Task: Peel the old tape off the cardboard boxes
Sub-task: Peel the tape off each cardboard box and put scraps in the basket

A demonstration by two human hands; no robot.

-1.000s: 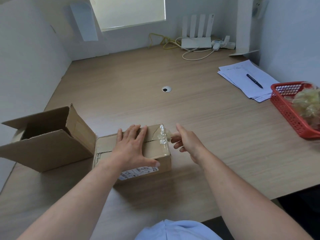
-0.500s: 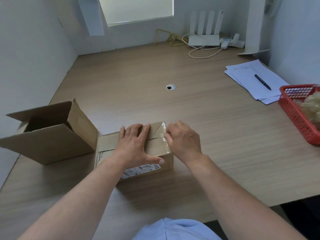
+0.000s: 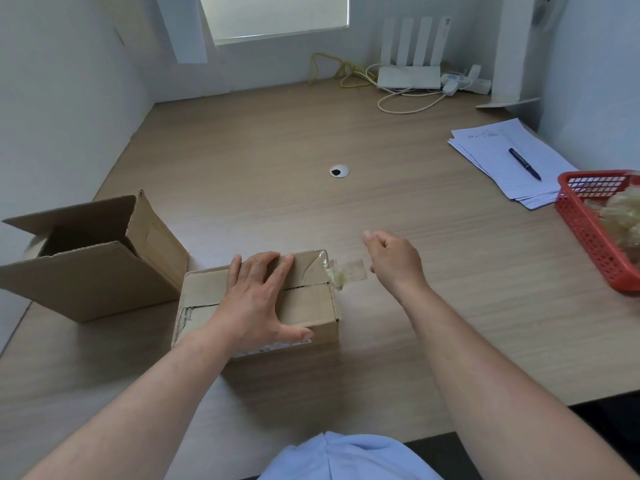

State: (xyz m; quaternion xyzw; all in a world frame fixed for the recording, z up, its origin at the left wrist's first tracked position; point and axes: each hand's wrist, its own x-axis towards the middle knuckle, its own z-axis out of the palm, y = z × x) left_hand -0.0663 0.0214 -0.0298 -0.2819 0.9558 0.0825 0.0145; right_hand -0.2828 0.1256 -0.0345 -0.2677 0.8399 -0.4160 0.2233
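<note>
A small closed cardboard box (image 3: 311,306) lies on the wooden desk in front of me. My left hand (image 3: 258,299) presses flat on its top, fingers spread, thumb over the front edge. A crumpled strip of clear tape (image 3: 348,271) stretches sideways from the box's far right corner, still stuck there. My right hand (image 3: 394,258) is just right of the box with its fingers closed on the strip's free end. A second, larger cardboard box (image 3: 86,285) sits to the left, tilted, with its flaps open.
A red plastic basket (image 3: 588,237) holding a wad of peeled tape (image 3: 620,220) stands at the right edge. Behind it lie papers (image 3: 502,161) with a pen (image 3: 524,163). A router (image 3: 408,76) and cables are at the back. A cable hole (image 3: 339,171) marks mid-desk.
My right hand came in to the box's right corner, took the tape, and has now pulled away to the right, drawing the strip out. My left hand stayed on the box.
</note>
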